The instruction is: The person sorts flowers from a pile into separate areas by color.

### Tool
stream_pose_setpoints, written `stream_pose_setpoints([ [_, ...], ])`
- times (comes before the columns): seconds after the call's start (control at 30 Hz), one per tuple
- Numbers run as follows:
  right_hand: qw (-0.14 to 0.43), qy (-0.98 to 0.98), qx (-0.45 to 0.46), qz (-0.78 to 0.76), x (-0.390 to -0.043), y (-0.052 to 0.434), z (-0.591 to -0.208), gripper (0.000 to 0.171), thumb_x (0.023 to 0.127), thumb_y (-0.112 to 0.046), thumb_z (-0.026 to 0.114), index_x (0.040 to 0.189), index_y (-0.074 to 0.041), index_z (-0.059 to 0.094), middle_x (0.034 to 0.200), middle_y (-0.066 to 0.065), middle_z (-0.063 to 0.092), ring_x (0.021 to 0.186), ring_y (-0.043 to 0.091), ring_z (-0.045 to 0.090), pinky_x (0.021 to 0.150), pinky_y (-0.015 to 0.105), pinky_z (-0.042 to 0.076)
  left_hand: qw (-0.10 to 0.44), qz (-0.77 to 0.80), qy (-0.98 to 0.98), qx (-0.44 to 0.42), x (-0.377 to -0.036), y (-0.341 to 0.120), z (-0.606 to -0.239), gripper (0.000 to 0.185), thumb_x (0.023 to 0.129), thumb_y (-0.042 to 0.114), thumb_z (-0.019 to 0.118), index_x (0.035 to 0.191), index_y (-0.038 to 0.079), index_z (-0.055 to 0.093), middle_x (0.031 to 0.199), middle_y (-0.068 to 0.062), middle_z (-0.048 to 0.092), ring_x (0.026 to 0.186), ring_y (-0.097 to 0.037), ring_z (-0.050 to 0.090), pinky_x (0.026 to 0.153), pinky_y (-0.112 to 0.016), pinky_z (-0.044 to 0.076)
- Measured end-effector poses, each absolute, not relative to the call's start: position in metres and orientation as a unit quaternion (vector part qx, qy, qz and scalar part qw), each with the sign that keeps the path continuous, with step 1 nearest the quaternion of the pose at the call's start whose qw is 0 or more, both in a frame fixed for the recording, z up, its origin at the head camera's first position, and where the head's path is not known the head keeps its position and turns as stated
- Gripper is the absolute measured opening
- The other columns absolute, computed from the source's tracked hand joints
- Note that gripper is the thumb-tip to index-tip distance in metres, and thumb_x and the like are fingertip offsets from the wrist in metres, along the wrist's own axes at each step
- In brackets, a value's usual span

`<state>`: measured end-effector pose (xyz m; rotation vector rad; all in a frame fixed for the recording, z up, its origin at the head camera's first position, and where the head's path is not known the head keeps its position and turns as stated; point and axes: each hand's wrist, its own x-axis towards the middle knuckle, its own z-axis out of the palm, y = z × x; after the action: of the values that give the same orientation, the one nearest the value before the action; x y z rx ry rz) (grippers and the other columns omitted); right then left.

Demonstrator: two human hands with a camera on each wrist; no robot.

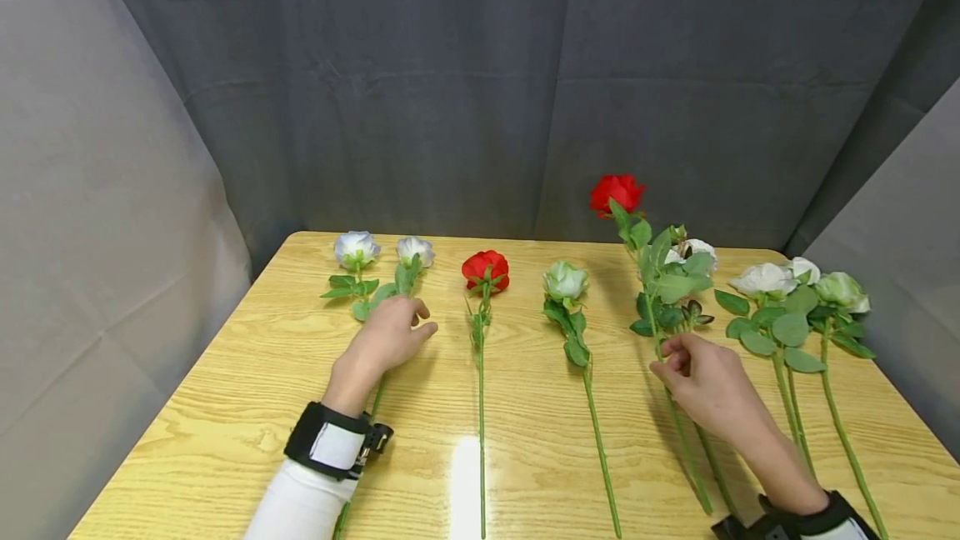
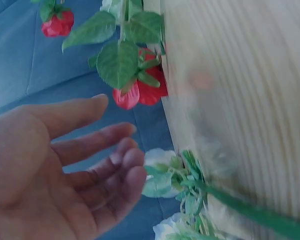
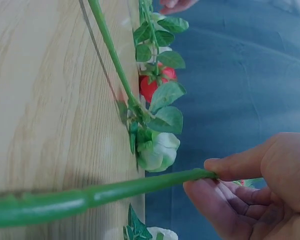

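My right hand (image 1: pixel 712 382) pinches the green stem of an artificial red rose (image 1: pixel 617 194) between thumb and fingers. That rose leans up and away, its bloom above the table's far edge. The right wrist view shows the pinched stem (image 3: pixel 115 192) crossing over the wood. My left hand (image 1: pixel 386 336) holds nothing, its fingers loosely bent and spread in the left wrist view. It hovers over the stem of a pale bluish-white rose (image 1: pixel 416 251), hiding part of it. Another bluish-white rose (image 1: pixel 357 249) lies just left of that one.
A second red rose (image 1: pixel 486 270) and a pale green rose (image 1: pixel 566 281) lie apart mid-table. On the right are white roses (image 1: pixel 765 281) and a green-white rose (image 1: pixel 842 291). Further white blooms (image 1: pixel 701 252) sit behind the held stem. A dark curtain (image 1: pixel 420 90) hangs behind the wooden table (image 1: pixel 247 373).
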<state>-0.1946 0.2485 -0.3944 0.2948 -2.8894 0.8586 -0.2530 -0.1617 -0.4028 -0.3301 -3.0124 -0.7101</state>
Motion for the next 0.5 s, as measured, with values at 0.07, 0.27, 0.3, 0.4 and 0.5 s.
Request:
stream_pose_setpoints([
  [0.07, 0.055, -0.951, 0.099, 0.286, -0.194, 0.246, -0.394, 0.02, 0.096, -0.012, 0.073, 0.105, 0.004, 0.065, 0.083, 0.002, 0.063, 0.07, 0.015, 0.057, 0.057, 0.031, 0.045, 0.027, -0.236, -0.964, -0.117, -0.253, -0.157, -0.403, 0.025, 0.099, 0.019, 0.071, 0.111, -0.003, 0.072, 0.102, -0.016, 0.068, 0.094, -0.03, 0.064, 0.081, -0.045, 0.054],
  [0.27, 0.048, -0.944, 0.107, 0.309, -0.191, 0.237, -0.393, 0.022, 0.096, -0.01, 0.073, 0.108, 0.006, 0.064, 0.081, 0.002, 0.062, 0.064, 0.015, 0.057, 0.053, 0.03, 0.046, 0.056, -0.25, -0.956, -0.144, -0.252, -0.143, -0.404, 0.017, 0.098, 0.018, 0.072, 0.105, 0.003, 0.073, 0.096, -0.011, 0.067, 0.088, -0.024, 0.063, 0.076, -0.04, 0.053],
  [0.3, 0.045, -0.942, 0.107, 0.314, -0.19, 0.235, -0.393, 0.021, 0.096, -0.009, 0.072, 0.108, 0.006, 0.064, 0.081, 0.003, 0.062, 0.063, 0.015, 0.057, 0.052, 0.029, 0.046, 0.06, -0.253, -0.954, -0.149, -0.252, -0.142, -0.404, 0.016, 0.098, 0.018, 0.072, 0.103, 0.003, 0.073, 0.095, -0.01, 0.067, 0.087, -0.024, 0.063, 0.075, -0.04, 0.053],
  [0.4, 0.04, -0.938, 0.112, 0.325, -0.188, 0.231, -0.393, 0.021, 0.096, -0.008, 0.072, 0.109, 0.006, 0.063, 0.08, 0.002, 0.061, 0.059, 0.015, 0.057, 0.05, 0.029, 0.047, 0.07, -0.266, -0.947, -0.165, -0.251, -0.136, -0.405, 0.011, 0.097, 0.015, 0.073, 0.1, 0.005, 0.073, 0.092, -0.006, 0.067, 0.084, -0.021, 0.063, 0.073, -0.037, 0.053],
  [0.5, 0.043, -0.937, 0.121, 0.326, -0.188, 0.226, -0.393, 0.02, 0.096, -0.008, 0.072, 0.107, 0.005, 0.063, 0.078, 0.001, 0.061, 0.059, 0.014, 0.056, 0.05, 0.029, 0.046, 0.083, -0.28, -0.938, -0.186, -0.25, -0.13, -0.405, 0.007, 0.096, 0.013, 0.073, 0.097, 0.006, 0.073, 0.089, -0.003, 0.066, 0.082, -0.021, 0.063, 0.071, -0.035, 0.053],
])
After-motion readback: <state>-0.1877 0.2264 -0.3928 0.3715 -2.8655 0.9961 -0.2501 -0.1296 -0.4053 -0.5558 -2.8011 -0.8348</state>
